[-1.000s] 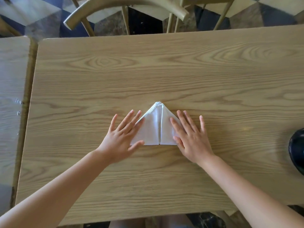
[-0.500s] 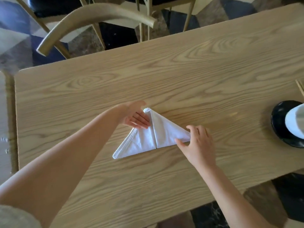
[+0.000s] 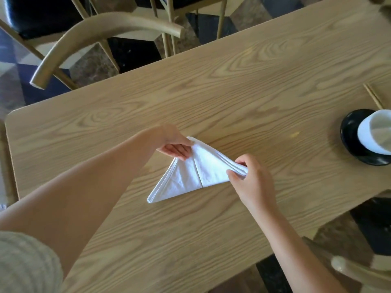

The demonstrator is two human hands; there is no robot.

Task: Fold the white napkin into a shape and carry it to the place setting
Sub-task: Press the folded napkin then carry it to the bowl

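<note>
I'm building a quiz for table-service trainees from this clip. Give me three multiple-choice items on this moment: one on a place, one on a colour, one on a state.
1. Where does the black saucer sit?
A. at the table's right edge
B. under the napkin
C. on the chair

2. What colour is the cup on that saucer?
A. red
B. white
C. green

3. What state is the white napkin in?
A. spread out flat and unfolded
B. crumpled into a ball
C. folded into a triangle, held at two corners

Answers:
1 A, it rests on the wooden table far to the right.
2 B, its wall shows white.
3 C, the left hand holds the far corner and the right hand pinches the right corner.
</note>
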